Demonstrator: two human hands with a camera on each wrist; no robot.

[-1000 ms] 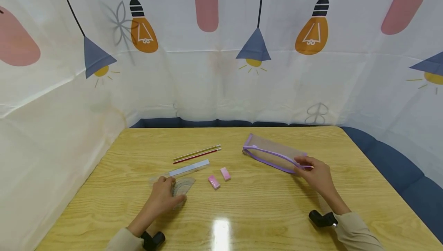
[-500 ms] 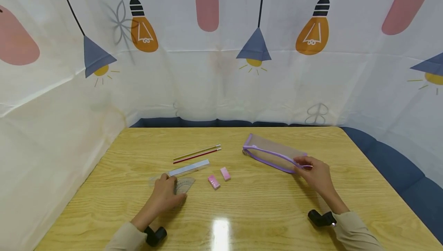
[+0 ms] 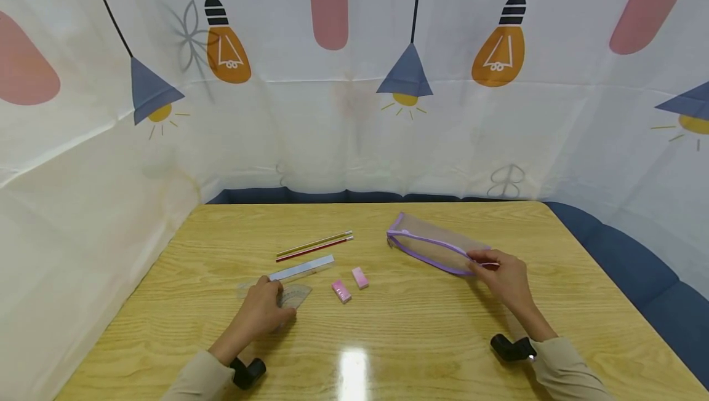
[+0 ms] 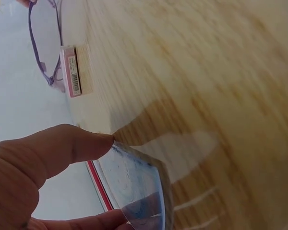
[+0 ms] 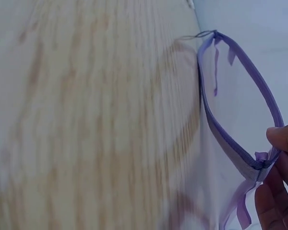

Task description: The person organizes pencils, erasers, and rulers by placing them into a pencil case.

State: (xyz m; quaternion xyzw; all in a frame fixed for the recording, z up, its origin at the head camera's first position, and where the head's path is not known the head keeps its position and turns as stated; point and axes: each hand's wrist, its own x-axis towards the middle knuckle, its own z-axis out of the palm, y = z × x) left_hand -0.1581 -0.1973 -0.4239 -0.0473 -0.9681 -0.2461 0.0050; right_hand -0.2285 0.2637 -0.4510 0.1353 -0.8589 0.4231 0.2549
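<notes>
My left hand [image 3: 259, 309] pinches a clear protractor [image 3: 295, 296] between thumb and fingers. In the left wrist view the protractor [image 4: 134, 179] stands tilted, one edge near the tabletop. Just beyond the fingers lies a ruler [image 3: 301, 268] with a pale strip, its left end partly hidden by the hand. On the right, my right hand [image 3: 504, 278] pinches the zipped edge of a see-through pencil case [image 3: 437, 238] with purple trim. Its mouth gapes in the right wrist view, where thumb and fingers grip the purple zip end [image 5: 261, 163].
Two pink erasers [image 3: 341, 291] lie mid-table between the hands. Behind the ruler are a yellow pencil [image 3: 314, 243] and a red pencil [image 3: 314, 249], side by side. A printed curtain [image 3: 354, 130] and dark blue seating [image 3: 631, 266] border the wooden table [image 3: 410, 339].
My left fingers have shifted slightly over the protractor, which now shows less beyond the hand. The right hand and pencil case stay nearly in place.
</notes>
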